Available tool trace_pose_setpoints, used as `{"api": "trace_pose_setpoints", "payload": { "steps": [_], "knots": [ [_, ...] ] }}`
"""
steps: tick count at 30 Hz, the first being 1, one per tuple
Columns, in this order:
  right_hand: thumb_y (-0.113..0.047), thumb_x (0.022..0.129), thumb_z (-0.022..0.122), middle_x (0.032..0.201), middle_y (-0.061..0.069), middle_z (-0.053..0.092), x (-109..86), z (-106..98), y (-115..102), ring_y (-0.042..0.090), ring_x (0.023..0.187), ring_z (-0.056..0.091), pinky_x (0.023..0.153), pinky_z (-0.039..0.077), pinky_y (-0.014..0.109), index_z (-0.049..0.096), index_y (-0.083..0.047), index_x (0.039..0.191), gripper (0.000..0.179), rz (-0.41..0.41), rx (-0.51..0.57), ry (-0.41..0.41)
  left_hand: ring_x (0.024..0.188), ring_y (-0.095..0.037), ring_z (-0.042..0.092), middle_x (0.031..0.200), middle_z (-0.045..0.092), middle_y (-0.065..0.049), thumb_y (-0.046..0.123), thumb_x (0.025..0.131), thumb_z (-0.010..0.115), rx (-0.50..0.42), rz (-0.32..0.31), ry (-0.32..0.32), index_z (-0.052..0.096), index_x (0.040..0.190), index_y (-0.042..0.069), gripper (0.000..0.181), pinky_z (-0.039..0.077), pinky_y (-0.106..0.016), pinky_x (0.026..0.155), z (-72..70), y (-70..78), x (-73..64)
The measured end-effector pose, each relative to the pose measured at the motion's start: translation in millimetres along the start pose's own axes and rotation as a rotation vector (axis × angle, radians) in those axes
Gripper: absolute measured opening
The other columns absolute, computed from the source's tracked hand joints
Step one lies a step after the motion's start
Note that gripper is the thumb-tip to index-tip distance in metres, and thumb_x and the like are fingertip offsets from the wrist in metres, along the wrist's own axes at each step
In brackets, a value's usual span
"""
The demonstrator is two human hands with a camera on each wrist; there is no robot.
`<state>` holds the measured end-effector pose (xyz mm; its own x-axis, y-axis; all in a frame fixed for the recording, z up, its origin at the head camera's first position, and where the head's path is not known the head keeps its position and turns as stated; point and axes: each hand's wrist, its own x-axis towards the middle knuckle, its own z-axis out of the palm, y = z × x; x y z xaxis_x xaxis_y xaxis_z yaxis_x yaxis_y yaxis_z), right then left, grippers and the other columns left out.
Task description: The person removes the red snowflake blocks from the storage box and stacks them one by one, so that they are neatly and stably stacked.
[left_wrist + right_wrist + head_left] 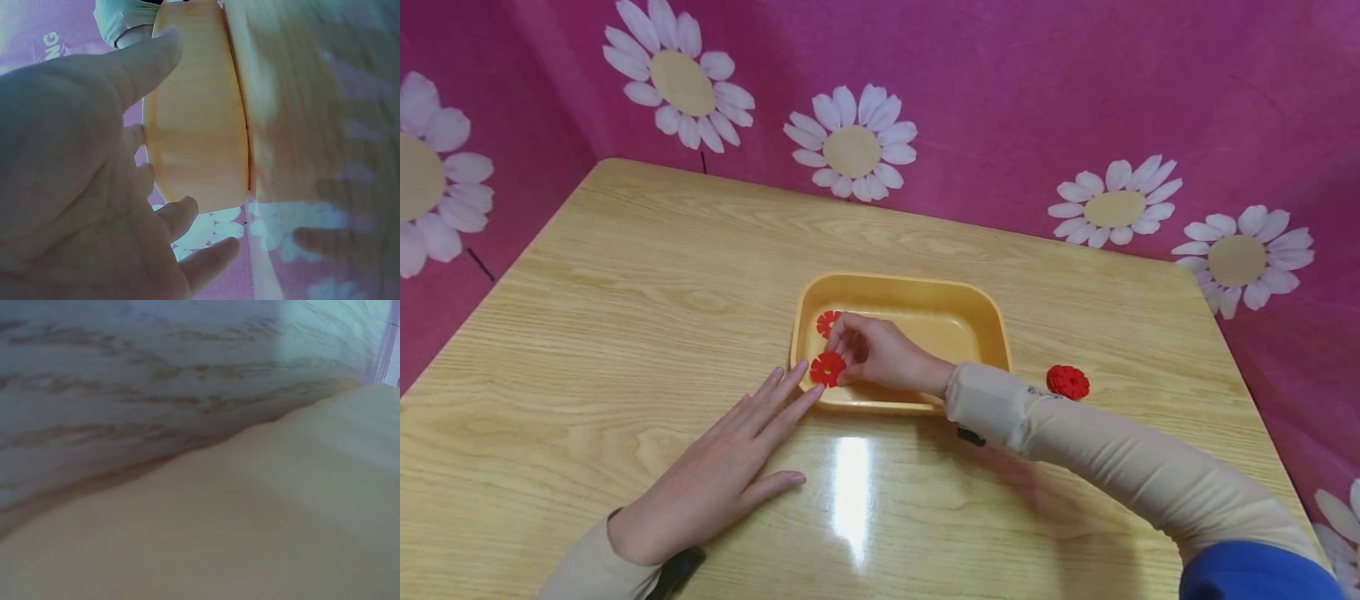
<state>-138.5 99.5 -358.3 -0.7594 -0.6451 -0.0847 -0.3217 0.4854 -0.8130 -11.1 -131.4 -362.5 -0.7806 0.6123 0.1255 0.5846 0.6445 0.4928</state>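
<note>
A yellow plastic tray (925, 407) stands on the table, its outer wall (197, 106) filling the middle of the left wrist view. At the tray's left end, my right hand (883, 354) pinches a red notched disc (827, 369) between thumb and fingers. A second red notched disc (827, 322) lies just behind, partly covered by that hand. My left hand (730, 458) has its fingers stretched out, fingertips at the tray's front left corner. The right wrist view shows only sleeve and table surface, not the hand.
On the table (625, 333), right of the tray, sits a small stack of red notched discs (1067, 382), close to the right forearm. A pink cloth (970, 100) with large white flowers hangs behind the table's far edge.
</note>
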Motion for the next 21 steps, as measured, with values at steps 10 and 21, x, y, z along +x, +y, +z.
{"api": "trace_pose_setpoints", "payload": {
  "steps": [10,21],
  "knots": [
    [0.006,0.082,0.075,0.089,0.005,0.062,-4.4,-6.9,0.9,0.019,0.079,0.058,0.069,0.053,0.025,0.062,-0.003,0.096,0.021,0.0,0.086,0.006,0.149,-0.023,0.008,0.165,-0.001,0.004,0.039,0.094,0.066,0.003,-0.008,-0.008,0.013,0.159,0.026,0.085,0.028,-0.056,0.112,0.6,-0.5,0.5],
    [0.007,0.084,0.073,0.087,0.009,0.062,-21.9,-32.0,4.7,0.023,0.079,0.059,0.065,0.053,0.028,0.063,-0.001,0.096,0.018,0.096,0.175,0.094,0.149,-0.023,0.008,0.165,0.0,0.004,0.04,0.094,0.065,0.002,-0.014,-0.01,0.014,0.159,0.026,0.084,0.028,-0.057,0.111,0.7,-0.5,0.5]
  ]
}}
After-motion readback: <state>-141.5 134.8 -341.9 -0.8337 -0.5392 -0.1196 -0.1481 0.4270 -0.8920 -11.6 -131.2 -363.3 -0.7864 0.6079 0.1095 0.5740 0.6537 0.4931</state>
